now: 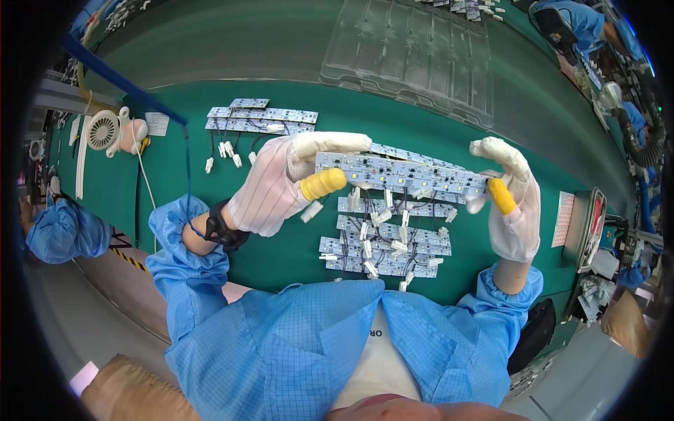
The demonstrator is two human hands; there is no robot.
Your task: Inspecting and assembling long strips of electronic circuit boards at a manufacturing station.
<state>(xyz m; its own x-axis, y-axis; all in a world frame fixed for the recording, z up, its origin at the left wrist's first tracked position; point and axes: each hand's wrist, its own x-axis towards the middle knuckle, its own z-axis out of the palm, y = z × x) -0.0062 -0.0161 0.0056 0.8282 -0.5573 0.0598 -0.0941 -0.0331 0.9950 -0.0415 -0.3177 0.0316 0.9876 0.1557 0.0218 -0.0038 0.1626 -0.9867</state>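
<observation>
Holds thin white light strips [400, 173] up over the green table [351, 116], in front of the chest, one end in each hand. With the left hand [270, 186], pinches the left end: yellow thumb cap [323, 184] against the front, fingers along the top, closed with hardly a gap. With the right hand [516, 217], holds the right end more loosely, with a yellow thumb cap there too and the pointing finger bent up, away from the top edge. Cannot tell just how the other right fingers sit behind the strips.

Holds at least two strips, one in front of another, slanting a little. Wears white gloves, blue sleeves, and a black band [223, 228] on the left wrist.

On the table, just below the held strips: a messy pile of more strips [393, 245], with white plugs [382, 216] on dark wires. Past the left hand: a smaller pile [260, 118], also with plugs. Beyond the table's far edge: a big clear tray [411, 56]. Off to the left: a small white fan [104, 133]. Off to the right: a pink sheet [563, 219] beside a metal tray [580, 242].
</observation>
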